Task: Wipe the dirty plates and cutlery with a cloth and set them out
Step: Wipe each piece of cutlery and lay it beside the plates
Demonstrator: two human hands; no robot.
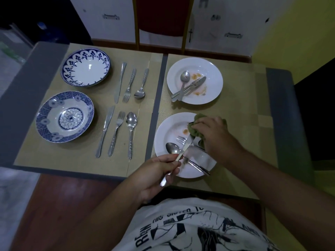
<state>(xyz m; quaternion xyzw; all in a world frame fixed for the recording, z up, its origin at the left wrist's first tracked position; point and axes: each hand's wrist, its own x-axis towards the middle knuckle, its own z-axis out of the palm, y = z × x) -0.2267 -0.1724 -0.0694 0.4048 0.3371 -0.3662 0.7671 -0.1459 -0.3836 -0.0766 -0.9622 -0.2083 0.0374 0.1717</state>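
Observation:
A white plate (169, 127) with orange stains lies near me on the right placemat. My left hand (155, 175) grips a knife (183, 149) by the handle, blade over the plate. My right hand (215, 137) presses a green cloth (196, 132) around the blade tip. A spoon (172, 148) and a fork (181, 139) lie on this plate. Farther back, a second stained white plate (212, 73) carries a spoon (184, 77), a fork and a knife (197, 83).
On the left placemat (54, 156) lie two blue-patterned plates (85, 67) (64, 116), each with a knife, fork and spoon in a row to its right. A red-backed chair (161, 17) stands beyond the table. White cabinets fill the back.

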